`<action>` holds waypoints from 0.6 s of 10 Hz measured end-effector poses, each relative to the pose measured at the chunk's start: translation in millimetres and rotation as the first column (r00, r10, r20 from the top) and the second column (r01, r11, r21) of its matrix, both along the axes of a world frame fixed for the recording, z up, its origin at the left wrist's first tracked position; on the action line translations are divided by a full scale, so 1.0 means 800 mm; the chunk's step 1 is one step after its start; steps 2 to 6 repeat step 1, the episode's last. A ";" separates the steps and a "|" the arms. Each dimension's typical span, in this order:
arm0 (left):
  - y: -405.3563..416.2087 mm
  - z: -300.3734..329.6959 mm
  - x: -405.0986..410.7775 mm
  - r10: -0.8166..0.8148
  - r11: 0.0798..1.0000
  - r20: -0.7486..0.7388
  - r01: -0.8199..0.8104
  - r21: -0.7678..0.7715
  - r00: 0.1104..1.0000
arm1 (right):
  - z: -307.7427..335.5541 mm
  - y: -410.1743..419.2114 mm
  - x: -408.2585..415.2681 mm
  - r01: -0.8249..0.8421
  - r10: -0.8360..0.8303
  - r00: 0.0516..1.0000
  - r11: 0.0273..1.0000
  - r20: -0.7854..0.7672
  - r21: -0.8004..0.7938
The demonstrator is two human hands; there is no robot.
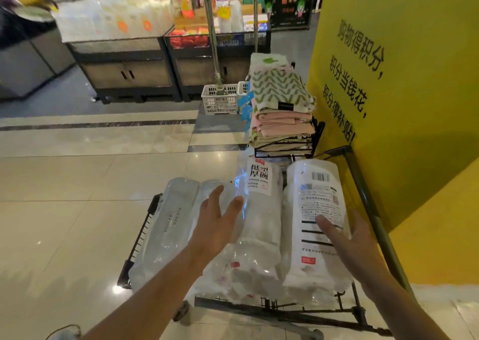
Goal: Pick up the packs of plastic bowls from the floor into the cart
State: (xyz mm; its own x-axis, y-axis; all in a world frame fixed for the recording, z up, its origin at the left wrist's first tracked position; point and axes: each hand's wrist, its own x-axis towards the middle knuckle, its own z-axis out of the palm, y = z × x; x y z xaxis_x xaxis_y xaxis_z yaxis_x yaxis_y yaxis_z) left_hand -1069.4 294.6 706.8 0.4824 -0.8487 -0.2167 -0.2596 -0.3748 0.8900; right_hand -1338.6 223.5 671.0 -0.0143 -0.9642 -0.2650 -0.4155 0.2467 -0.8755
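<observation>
A black wire cart (140, 238) stands before me, filled with several clear packs of white plastic bowls. One pack with a barcode label (316, 218) lies at the right. Another with a white label (261, 210) lies in the middle, and a further pack (168, 220) lies along the left side. My left hand (217, 223) hovers with straight fingers over the middle packs, holding nothing. My right hand (347, 236) is spread with its fingers against the right pack's side. No pack is visible on the floor.
A big yellow pillar (401, 106) stands close on the right of the cart. A rack of folded towels (282, 111) sits just beyond the cart. A white plastic basket (220, 98) and dark display counters (121, 67) stand farther back across the tiled floor.
</observation>
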 end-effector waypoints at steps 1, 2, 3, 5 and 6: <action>0.070 -0.010 0.034 0.174 0.981 0.074 -0.166 -0.103 0.982 | 0.016 -0.011 0.011 0.096 -0.095 0.993 0.995 -0.063 0.006; 0.070 -0.010 0.034 0.174 0.981 0.074 -0.166 -0.103 0.982 | 0.016 -0.011 0.011 0.096 -0.095 0.993 0.995 -0.063 0.006; 0.070 -0.010 0.034 0.174 0.981 0.074 -0.166 -0.103 0.982 | 0.016 -0.011 0.011 0.096 -0.095 0.993 0.995 -0.063 0.006; 0.070 -0.010 0.034 0.174 0.981 0.074 -0.166 -0.103 0.982 | 0.016 -0.011 0.011 0.096 -0.095 0.993 0.995 -0.063 0.006; 0.070 -0.010 0.034 0.174 0.981 0.074 -0.166 -0.103 0.982 | 0.016 -0.011 0.011 0.096 -0.095 0.993 0.995 -0.063 0.006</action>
